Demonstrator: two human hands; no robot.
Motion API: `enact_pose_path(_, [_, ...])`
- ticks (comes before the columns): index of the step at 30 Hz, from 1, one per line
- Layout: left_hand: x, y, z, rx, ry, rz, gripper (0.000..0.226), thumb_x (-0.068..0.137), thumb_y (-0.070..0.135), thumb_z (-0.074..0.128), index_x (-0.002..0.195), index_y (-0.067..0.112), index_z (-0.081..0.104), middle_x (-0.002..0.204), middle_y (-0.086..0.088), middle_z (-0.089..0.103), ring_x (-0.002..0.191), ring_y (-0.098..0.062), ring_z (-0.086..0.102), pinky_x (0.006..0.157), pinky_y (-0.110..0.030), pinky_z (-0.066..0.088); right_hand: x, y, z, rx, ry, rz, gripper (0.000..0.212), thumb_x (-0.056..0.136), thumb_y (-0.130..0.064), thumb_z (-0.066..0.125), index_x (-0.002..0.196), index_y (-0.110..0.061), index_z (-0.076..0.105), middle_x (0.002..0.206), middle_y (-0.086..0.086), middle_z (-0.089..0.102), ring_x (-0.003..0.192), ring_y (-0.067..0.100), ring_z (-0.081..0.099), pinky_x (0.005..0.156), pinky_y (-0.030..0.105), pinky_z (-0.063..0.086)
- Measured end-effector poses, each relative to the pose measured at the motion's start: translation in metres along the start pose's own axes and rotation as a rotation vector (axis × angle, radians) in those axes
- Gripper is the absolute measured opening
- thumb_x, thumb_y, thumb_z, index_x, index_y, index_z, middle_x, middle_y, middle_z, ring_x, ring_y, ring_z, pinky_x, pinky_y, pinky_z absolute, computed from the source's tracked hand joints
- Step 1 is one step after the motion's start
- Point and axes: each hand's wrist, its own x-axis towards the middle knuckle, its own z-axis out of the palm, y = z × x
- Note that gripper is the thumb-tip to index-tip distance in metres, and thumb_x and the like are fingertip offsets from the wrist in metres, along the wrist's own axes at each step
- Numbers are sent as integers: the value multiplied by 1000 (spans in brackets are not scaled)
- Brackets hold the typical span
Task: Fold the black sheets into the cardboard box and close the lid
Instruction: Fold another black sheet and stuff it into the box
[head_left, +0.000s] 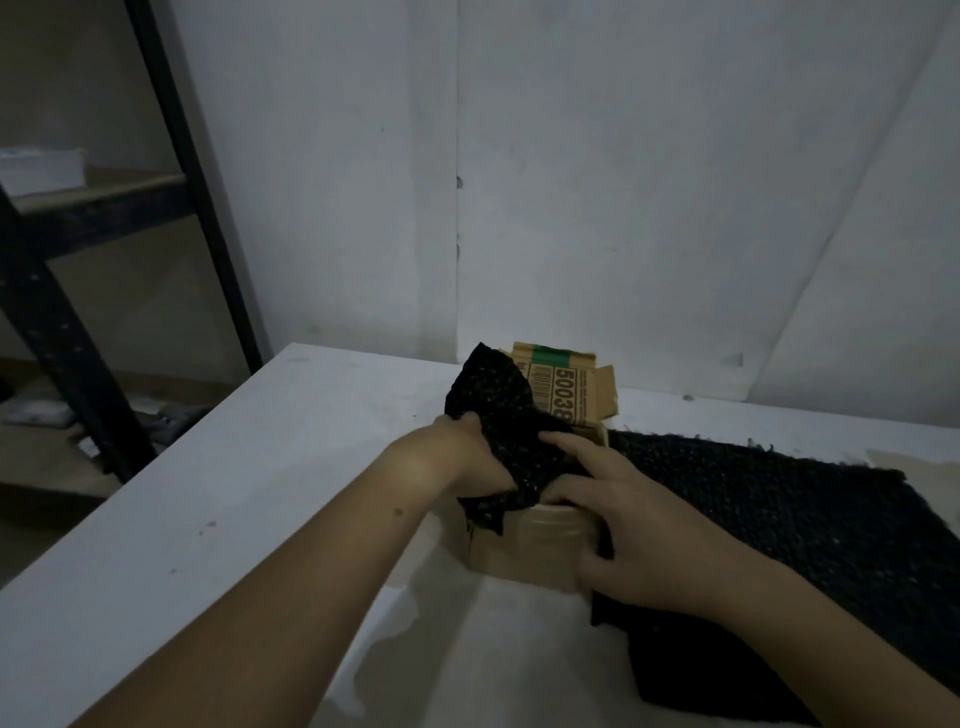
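Two bare forearms reach from the near edge toward the middle of the white tabletop (182, 493). On the left, the forearm runs diagonally up and to the right, wrist straight, and the left hand (467, 457) has its fingers curled tight around the left edge of a crumpled black knitted sheet (504, 415), thumb on the near side. That sheet is bunched over the open top of a small brown cardboard box (530, 545); one corner stands up at the far left and a ragged end hangs down over the near wall of the box. From the right, the right hand (649, 535) comes in palm down, fingers spread and pressed onto the sheet at the box's near right corner, the thumb lying against the box's taped front wall; it pushes flat and grips nothing. Behind the sheet the open cardboard lid (566, 384), printed with a barcode and numerals and crossed by a green stripe, stands upright on the far side. Just right of the box, a second black knitted sheet (779, 519) lies flat on the table, partly under the right wrist.
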Motion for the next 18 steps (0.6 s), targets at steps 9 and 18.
enact_pose_path(9, [-33, -29, 1, -218, 241, 453, 73, 79, 34, 65, 146, 27, 34, 135, 9, 43, 121, -7, 47, 92, -16, 42, 15, 1, -10, -332, 56, 81, 85, 80, -84, 30, 142, -28, 47, 147, -10, 42, 132, 12, 34, 103, 30, 29])
enact_pose_path(18, [-16, -25, 12, 72, 367, 504, 53, 75, 44, 46, 124, 32, 60, 127, 12, 59, 147, -6, 12, 110, -23, -10, 34, 7, -9, -222, 31, 105, 76, 70, -89, 41, 128, -41, 52, 123, -26, 55, 119, 6, 40, 100, 30, 30])
